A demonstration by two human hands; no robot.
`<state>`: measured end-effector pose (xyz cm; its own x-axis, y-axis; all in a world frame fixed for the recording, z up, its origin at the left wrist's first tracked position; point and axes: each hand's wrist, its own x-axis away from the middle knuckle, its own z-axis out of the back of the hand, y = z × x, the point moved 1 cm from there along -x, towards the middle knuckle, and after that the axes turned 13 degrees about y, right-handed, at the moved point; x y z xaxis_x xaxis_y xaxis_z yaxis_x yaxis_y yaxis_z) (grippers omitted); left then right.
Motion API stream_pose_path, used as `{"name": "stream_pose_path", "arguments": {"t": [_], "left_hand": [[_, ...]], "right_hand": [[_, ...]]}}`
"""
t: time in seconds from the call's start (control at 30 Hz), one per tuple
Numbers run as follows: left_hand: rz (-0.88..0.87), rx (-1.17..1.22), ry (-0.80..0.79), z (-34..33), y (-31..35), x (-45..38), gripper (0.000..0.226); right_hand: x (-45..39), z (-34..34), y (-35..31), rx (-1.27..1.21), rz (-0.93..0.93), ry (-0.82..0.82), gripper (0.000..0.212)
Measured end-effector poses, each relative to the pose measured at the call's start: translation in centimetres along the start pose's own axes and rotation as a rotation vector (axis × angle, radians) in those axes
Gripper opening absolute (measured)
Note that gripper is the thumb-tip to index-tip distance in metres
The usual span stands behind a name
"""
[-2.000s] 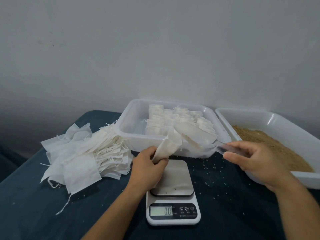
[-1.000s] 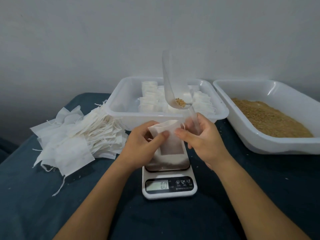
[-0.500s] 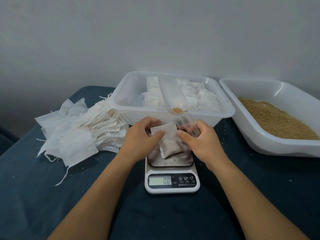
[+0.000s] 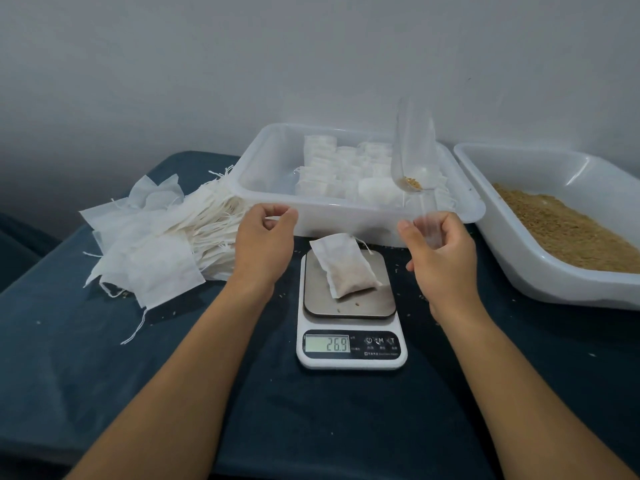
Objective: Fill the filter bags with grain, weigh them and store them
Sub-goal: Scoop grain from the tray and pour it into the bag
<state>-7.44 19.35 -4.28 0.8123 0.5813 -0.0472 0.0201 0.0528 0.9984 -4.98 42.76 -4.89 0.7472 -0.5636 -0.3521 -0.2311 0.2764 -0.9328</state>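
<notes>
the filled bag [image 4: 346,268] is lying on the scale [image 4: 349,351], soft and light, best pinched at its 11 o'clock drawstring end. the left hand [image 4: 265,242] is hovering loosely curled, holding nothing; the right hand [image 4: 440,247] is gripping the scoop [image 4: 414,157] handle.

Setting: small makeshift packing station, likely a home or back room; exact type cannot be told. Evidence: plain grey-white wall [image 4: 207,64] at far side; table under dark blue cloth [image 4: 311,427]; digital kitchen scale [image 4: 350,317] at centre; white plastic tubs [image 4: 519,258], household grade, far and right.
</notes>
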Motion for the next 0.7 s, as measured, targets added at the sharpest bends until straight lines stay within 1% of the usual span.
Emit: {"name": "stream_pose_path", "arguments": {"t": [0.37, 0.57, 0.63, 0.7], "left_hand": [[-0.004, -0.044, -0.015, 0.08, -0.03, 0.05, 0.005], [-0.014, -0.134, -0.079, 0.05, -0.19, 0.23, 0.009], [-0.064, -0.219, -0.131, 0.0, -0.4, 0.38, 0.012], [-0.156, -0.329, -0.171, -0.02, -0.59, 0.59, 0.013]], "right_hand": [[0.1, -0.09, 0.18, -0.016, -0.007, 0.0, 0.025], [0.13, -0.09, 0.12, -0.017, -0.01, -0.009, 0.021], [0.21, -0.04, 0.01, -0.013, -0.015, -0.02, 0.022], [0.27, 0.01, -0.07, 0.004, -0.016, -0.051, 0.024]]}}
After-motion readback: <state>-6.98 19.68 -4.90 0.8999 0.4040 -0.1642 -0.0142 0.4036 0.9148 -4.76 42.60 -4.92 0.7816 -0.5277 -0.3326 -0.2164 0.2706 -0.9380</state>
